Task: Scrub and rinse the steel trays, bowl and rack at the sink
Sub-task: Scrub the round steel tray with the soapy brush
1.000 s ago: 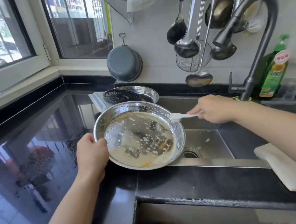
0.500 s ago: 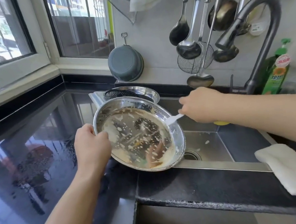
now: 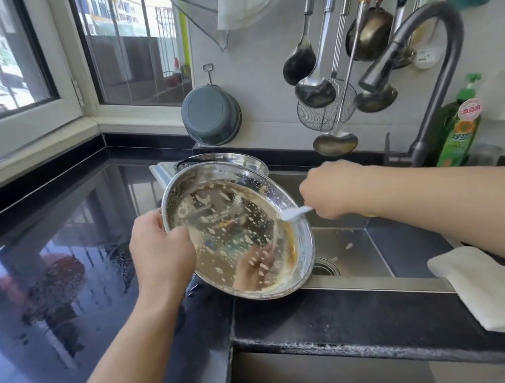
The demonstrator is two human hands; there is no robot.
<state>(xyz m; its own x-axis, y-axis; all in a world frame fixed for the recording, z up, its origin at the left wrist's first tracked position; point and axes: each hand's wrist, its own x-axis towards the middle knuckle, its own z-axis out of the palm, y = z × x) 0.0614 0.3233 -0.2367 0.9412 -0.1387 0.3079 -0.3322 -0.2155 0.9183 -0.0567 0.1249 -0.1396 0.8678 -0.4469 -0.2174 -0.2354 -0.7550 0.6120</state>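
round shallow steel tray (image 3: 237,233), streaked with white and brown residue, tilted over the sink's left edge | left hand (image 3: 161,251) grasps its near-left rim, fingers curled over it | right hand (image 3: 332,192) clenched on a white plastic scraper (image 3: 297,212), tip at the tray's right inner wall | steel sink (image 3: 354,252) beneath | folded white cloth (image 3: 498,287) on black counter (image 3: 336,322) at right

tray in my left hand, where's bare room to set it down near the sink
Bare black counter lies to the left of the left hand, between the window sill and the sink, though wet. The front ledge is free up to the folded cloth. Crowded: the back corner, where more steel dishes are stacked.
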